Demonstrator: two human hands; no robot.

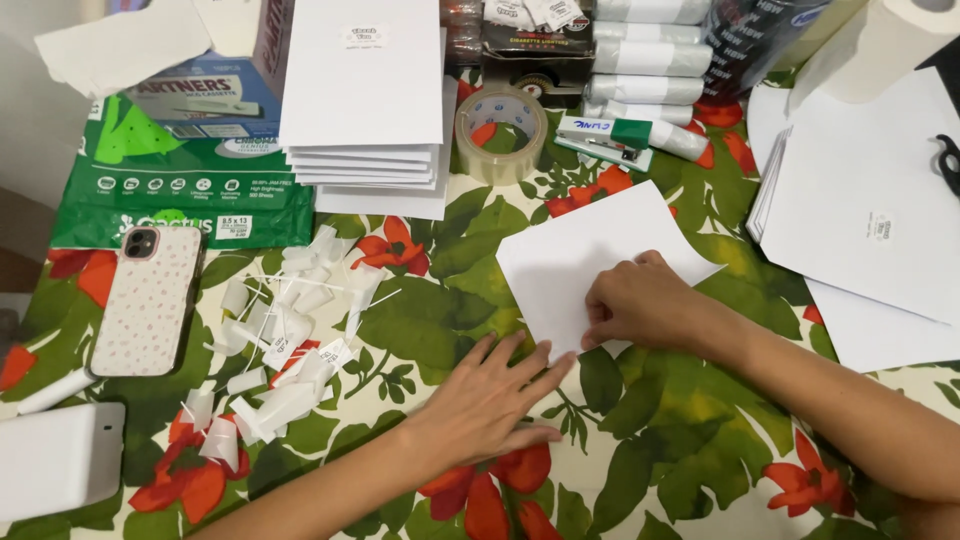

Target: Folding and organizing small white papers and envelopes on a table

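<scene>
A white sheet of paper [590, 255] lies at an angle on the flowered tablecloth [420, 320]. My right hand [640, 300] presses down on the sheet's near corner with bent fingers. My left hand [490, 400] lies flat on the cloth just below that corner, fingers spread, fingertips close to the paper's edge. Neither hand lifts anything.
A pile of small white paper scraps [285, 330] lies to the left, beside a phone [150, 298] in a spotted case. A stack of white envelopes [365, 110], a tape roll [502, 133], a stapler [605, 142] and a green paper ream [185, 185] sit at the back. More white sheets [870, 230] lie at right.
</scene>
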